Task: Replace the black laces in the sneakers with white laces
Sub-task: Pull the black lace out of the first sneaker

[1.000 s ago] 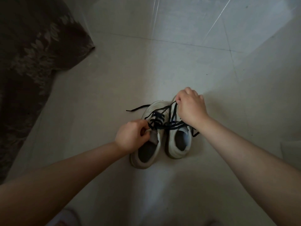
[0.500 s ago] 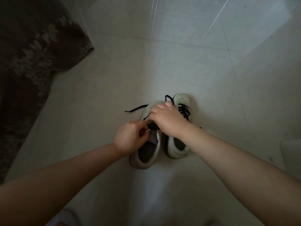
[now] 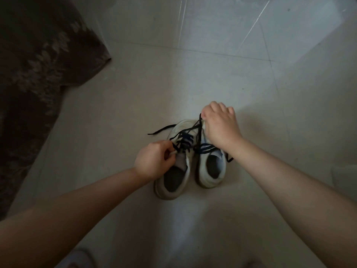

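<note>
Two pale sneakers stand side by side on the floor point(image 3: 212, 74), heels toward the camera, their dark, rounded openings showing. The left sneaker point(image 3: 173, 180) looks greyish and soft at the collar; the right sneaker point(image 3: 212, 171) is whiter, with a thick rubbery sole rim. Flat black laces point(image 3: 183, 141) criss-cross both tongues in a loose tangle, and one free end trails left across the floor.

The right hand point(image 3: 220, 126) is curled in a closed grip, pinching a lace strand above the right sneaker's toe; the strand runs taut from the fingertips down to the eyelets. That hand and wrist hide the right sneaker's toe and most of its lacing. The left hand point(image 3: 154, 161) is curled too, its grip closed on the upper edge of the left sneaker by the top eyelets; whether it also pinches lace cannot be told in the dim light.

Glossy, pale tiles with thin grout lines make up the floor. A dark rug point(image 3: 38, 74) with a faint leaf pattern, cut off by the frame, fills the upper left. A pale object point(image 3: 345, 176) at the right edge is too cropped to identify.
</note>
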{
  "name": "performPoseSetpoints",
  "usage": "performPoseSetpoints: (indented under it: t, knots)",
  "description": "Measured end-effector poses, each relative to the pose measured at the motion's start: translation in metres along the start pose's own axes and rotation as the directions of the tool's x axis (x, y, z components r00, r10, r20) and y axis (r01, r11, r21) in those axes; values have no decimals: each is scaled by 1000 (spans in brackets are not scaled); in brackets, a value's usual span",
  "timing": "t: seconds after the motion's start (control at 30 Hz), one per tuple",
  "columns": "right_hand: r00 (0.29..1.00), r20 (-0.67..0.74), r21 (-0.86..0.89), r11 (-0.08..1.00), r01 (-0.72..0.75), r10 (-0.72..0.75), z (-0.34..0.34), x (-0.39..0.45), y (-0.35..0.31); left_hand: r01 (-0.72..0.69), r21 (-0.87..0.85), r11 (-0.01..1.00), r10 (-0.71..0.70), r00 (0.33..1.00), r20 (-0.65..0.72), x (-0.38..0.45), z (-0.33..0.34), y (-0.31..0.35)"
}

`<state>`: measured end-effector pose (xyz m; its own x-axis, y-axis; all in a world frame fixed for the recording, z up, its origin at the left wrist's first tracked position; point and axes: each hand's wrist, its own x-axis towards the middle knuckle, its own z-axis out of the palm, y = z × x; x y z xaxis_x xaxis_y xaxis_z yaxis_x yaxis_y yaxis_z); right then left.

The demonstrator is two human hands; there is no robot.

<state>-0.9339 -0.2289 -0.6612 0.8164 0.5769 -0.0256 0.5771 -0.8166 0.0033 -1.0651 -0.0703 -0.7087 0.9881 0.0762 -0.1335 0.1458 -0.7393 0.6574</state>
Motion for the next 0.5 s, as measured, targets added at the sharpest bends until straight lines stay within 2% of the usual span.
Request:
performPoseSetpoints:
  t: [0.07,0.13,0.27,0.4,0.47,0.5]
  knots:
    - [996,61,48,997,67,-70,3,-7,-6,-6,-29,1000,6,1000,17,-3,1,-1]
    - [978,61,137,972,191,-201,6,-15,-18,-17,-48,999,18,1000,19,-4,2,0]
    - [882,24,158,873,461,-470,18,-17,-42,-44,-19,999,44,999,-7,-3,2,-1]
    - [866,13,69,864,498,-500,24,-17,-50,-55,-22,998,54,998,-29,-5,2,0]
    - [915,-66,89,911,404,-399,19,-12,-46,-42,-30,999,42,999,-30,-5,1,-2]
    - [949,-130,124,945,301,-286,12,-5,-39,-38,-27,999,37,999,-15,-5,1,-2]
